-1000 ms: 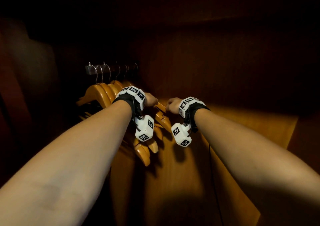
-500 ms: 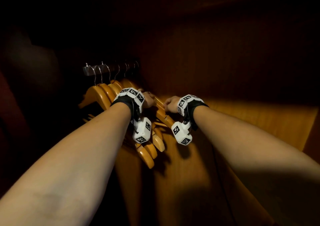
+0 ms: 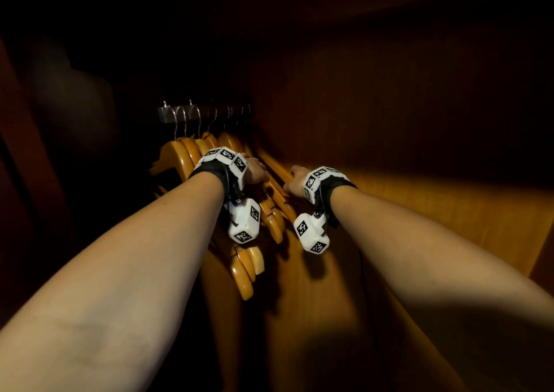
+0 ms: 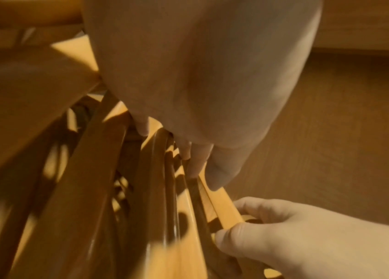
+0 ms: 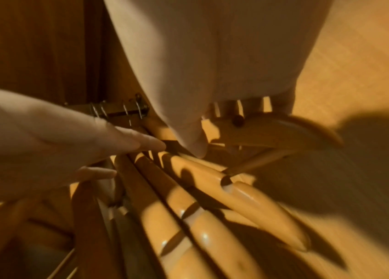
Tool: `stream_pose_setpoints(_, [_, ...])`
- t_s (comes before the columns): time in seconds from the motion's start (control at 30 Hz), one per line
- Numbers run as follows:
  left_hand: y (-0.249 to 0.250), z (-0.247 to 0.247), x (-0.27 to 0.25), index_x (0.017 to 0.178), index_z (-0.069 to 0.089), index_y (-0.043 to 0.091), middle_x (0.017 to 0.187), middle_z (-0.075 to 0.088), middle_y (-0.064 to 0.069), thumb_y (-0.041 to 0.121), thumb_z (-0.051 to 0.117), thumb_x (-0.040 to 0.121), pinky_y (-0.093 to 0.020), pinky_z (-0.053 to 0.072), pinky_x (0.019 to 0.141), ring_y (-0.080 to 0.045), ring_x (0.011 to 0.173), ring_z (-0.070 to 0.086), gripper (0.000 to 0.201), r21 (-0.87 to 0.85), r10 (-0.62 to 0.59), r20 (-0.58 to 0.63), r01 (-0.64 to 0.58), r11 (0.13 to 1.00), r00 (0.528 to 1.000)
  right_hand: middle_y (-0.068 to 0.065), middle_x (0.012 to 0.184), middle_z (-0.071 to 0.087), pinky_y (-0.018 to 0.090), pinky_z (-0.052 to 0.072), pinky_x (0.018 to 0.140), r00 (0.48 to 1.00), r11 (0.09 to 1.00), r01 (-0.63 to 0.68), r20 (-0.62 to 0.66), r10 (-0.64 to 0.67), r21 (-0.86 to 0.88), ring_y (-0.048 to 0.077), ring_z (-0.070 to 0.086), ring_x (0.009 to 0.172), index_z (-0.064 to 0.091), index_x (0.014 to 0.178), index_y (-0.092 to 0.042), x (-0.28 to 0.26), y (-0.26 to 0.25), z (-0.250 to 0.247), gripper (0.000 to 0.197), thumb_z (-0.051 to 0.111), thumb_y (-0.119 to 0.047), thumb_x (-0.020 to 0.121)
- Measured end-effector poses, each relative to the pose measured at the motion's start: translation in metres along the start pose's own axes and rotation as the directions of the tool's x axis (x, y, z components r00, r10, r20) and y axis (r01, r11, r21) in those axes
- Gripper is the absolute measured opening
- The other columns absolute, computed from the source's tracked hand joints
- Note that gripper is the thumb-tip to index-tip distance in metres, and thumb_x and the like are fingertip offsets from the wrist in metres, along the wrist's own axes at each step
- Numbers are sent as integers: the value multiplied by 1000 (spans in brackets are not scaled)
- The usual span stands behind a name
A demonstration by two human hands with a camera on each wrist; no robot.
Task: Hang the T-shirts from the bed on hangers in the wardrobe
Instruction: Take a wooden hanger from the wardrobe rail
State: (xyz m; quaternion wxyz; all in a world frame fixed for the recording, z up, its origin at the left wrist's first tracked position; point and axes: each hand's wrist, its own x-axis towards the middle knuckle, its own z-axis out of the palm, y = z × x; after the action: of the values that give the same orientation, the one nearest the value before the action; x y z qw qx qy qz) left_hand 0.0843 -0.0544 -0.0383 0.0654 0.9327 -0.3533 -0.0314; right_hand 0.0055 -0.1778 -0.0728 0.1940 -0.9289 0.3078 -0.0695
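Several light wooden hangers (image 3: 245, 268) hang bunched on the wardrobe rail (image 3: 168, 114) by metal hooks. My left hand (image 3: 260, 172) reaches into the bunch from above. Its straight fingers (image 4: 188, 160) press between the hanger arms and part them. Just to the right, my right hand (image 3: 292, 178) grips the arm of the rightmost hanger (image 4: 222, 205), thumb and fingers curled round it (image 4: 236, 224). In the right wrist view the left hand (image 5: 128, 151) lies flat against the bunch. No T-shirt is in view.
The wardrobe's wooden back wall (image 3: 419, 211) stands close behind the hangers, lit on the right and dark above. A dark side panel (image 3: 30, 181) closes the left. Both forearms fill the lower part of the head view.
Both hands have edged a little further in among the hangers, and the lower ends of the bunch have swung slightly apart.
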Motion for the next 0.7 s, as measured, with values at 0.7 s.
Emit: stream_pose_setpoints(0.7, [2,-2,5,150,37,32,161,25,5,49,47,97,-49,14,122,-24,151,12,56,45,-32,-35,34,998,999,7,100,60,34,45,72,965,994,11,-260,-40,-110,26,58,88,60,121,-13,-13,4,-28,35,51,-41,101])
